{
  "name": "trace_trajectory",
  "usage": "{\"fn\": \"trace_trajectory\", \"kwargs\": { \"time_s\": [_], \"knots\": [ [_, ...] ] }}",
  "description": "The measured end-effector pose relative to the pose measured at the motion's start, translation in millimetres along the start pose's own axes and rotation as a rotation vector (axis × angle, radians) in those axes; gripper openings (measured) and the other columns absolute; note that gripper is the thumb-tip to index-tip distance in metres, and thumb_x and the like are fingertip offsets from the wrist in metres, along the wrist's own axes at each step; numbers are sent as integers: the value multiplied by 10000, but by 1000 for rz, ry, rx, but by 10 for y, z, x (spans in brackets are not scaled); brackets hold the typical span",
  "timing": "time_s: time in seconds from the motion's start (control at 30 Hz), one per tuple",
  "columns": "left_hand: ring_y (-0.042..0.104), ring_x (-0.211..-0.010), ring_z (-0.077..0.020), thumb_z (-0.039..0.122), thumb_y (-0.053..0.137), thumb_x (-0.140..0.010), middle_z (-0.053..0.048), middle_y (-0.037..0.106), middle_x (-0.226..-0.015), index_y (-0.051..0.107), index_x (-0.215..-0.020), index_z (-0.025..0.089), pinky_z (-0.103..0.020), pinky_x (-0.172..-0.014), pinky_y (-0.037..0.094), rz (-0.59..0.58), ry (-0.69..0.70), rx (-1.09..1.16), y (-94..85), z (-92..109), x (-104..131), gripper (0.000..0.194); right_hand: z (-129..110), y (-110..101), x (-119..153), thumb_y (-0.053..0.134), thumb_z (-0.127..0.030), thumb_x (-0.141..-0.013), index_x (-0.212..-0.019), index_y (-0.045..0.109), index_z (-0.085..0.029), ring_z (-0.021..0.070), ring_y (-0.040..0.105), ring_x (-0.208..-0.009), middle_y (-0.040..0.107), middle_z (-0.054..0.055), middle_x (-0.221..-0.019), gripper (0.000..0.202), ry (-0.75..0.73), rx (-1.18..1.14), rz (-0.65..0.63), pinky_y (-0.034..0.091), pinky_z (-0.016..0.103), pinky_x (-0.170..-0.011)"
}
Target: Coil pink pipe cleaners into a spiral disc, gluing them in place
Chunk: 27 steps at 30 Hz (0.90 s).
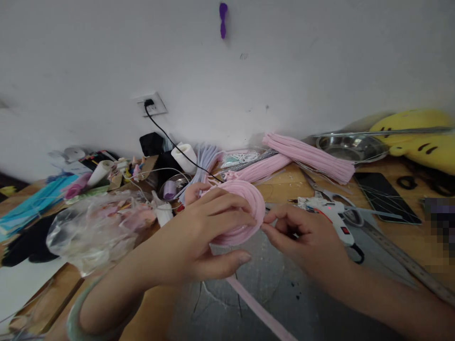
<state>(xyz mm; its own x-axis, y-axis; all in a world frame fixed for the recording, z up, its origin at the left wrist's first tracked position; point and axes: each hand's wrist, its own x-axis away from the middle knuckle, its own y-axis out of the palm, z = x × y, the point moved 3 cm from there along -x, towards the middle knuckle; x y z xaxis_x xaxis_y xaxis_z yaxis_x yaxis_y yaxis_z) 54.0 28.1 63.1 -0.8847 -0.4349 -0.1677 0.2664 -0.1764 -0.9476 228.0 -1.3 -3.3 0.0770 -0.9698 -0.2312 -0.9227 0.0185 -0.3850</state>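
A round coil of pink chenille stems [259,196] is held above the grey mat [284,303]. My left hand [208,232] lies over the coil, fingers bent across its face and thumb stretched out below it. At the coil's right edge, my right hand [305,232] pinches with thumb and forefinger; any small piece between the tips is hidden. A pink strip [261,312] runs from under the coil toward the front edge of the view. Close beyond my right hand lies a white glue gun [337,214] with a red switch and a lit red spot.
Bundles of pink chenille stems [309,157] lie against the wall. To the right are scissors [329,195], a metal ruler [401,258], a phone [387,196], a steel bowl [351,147] and a yellow plush [426,142]. A plastic bag [95,227] sits left; a black cord [170,137] hangs from the socket.
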Motion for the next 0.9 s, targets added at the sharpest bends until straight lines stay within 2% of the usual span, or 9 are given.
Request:
{"fn": "trace_trajectory", "kwargs": {
  "time_s": [0.1,0.27,0.4,0.57,0.67,0.77,0.83,0.9],
  "knots": [
    [537,-1097,-240,363,571,-863,-53,608,-1177,556,-1152,235,-391,-981,331,7,-1,7,-2,0,5,317,7,9,6,608,-280,-773,-744,613,-218,70,364,-432,438,-81,-482,68,30,-24,13,272,217,-428],
    [550,-1095,-255,373,572,-859,-55,616,-1171,582,-1132,224,-405,-989,355,19,-14,35,-2,6,20,312,49,15,36,646,-325,-744,-752,508,-228,70,373,-400,453,-91,-451,169,136,-85,45,279,202,-401],
    [554,-1102,-253,377,580,-862,-47,619,-1175,585,-1143,222,-407,-1002,346,35,-12,53,-10,7,24,321,14,6,33,613,-270,-788,-821,628,-229,70,408,-416,491,-78,-471,55,3,-30,0,288,203,-414],
    [550,-1108,-246,355,581,-856,-33,614,-1185,574,-1157,224,-389,-995,334,22,-14,52,-15,18,18,329,6,-9,40,598,-276,-835,-851,732,-249,80,493,-444,614,-44,-538,138,-87,71,-23,342,214,-436],
    [547,-1109,-244,331,582,-847,-26,613,-1179,578,-1148,224,-386,-985,335,28,-14,54,-15,17,22,320,17,-14,61,594,-303,-864,-917,752,-270,120,617,-571,731,-7,-714,171,-128,90,-36,448,235,-533],
    [545,-1098,-239,353,577,-859,-41,613,-1174,571,-1154,226,-386,-962,348,15,1,48,-1,4,30,321,22,-17,61,598,-284,-869,-948,753,-276,151,680,-701,766,11,-864,174,-147,79,-33,495,254,-627],
    [544,-1090,-237,359,578,-864,-47,613,-1170,565,-1164,232,-388,-955,342,13,2,40,6,-6,35,326,28,-8,49,603,-266,-864,-922,746,-273,142,681,-703,765,0,-852,154,-135,73,-29,492,245,-628],
    [539,-1094,-233,349,573,-872,-44,610,-1173,564,-1164,234,-385,-960,326,13,-3,30,9,-8,38,313,46,7,43,615,-294,-856,-870,715,-258,117,640,-604,729,-24,-712,107,-101,58,-13,460,225,-558]
  ]
}}
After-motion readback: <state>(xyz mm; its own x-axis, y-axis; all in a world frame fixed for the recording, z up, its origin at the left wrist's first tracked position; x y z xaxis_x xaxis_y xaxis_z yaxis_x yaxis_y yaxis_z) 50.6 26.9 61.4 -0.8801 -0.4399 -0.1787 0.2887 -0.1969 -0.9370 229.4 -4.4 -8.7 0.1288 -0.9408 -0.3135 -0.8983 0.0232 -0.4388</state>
